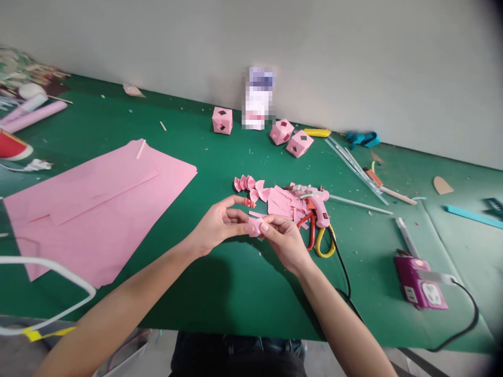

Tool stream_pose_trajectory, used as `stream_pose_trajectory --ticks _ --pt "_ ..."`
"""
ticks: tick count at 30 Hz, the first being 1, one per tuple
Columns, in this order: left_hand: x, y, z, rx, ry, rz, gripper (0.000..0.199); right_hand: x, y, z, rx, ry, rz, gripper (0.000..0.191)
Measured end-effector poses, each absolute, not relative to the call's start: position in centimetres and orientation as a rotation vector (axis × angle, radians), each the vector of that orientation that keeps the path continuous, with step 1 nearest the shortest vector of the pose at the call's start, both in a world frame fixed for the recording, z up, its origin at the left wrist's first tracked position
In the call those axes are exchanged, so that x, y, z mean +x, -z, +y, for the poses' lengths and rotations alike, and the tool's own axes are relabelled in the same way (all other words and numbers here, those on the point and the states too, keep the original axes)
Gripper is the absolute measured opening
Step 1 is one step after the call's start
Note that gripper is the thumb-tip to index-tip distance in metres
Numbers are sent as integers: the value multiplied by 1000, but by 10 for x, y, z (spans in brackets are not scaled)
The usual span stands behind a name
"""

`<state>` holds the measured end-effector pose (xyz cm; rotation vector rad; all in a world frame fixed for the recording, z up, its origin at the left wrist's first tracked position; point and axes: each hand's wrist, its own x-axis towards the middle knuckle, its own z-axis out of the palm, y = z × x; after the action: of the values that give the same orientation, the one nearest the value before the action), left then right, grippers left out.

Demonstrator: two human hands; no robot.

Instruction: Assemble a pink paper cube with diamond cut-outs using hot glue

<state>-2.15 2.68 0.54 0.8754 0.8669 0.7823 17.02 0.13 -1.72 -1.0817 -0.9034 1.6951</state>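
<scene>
Green table (176,303) spans the scene. Pink sheets (118,209) stacked flat on the left, a narrower piece lying on top. Left hand (220,222) and right hand (285,241) meet near mid-table, thumbs and fingers pinching one small piece between them; left index finger raised. Purple socket box (418,283) at near right, plug and black cord on it. Pink glue gun (320,201) just right of and beyond the hands, pale stick running off to its right. Scissors (325,255) by its handle, red and yellow loops showing. Pile of cut pink paper (281,204) left of the gun. Three pink cubes (299,143) far side: one left, two right. Row of curved pink pieces (250,182) just beyond the hands. Held: folded pink piece (255,226), between both hands' fingertips. Red wrap (249,202) on left index finger.
</scene>
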Motion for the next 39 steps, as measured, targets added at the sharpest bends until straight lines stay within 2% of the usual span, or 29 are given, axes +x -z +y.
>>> stream_pose_trajectory --ticks 29,39 --pt "-24 -2 27 840 -777 805 52 167 16 0 -1055 -1745 -846 36" --pt "-22 4 31 634 -827 695 48 164 14 0 -961 -1744 -823 47"
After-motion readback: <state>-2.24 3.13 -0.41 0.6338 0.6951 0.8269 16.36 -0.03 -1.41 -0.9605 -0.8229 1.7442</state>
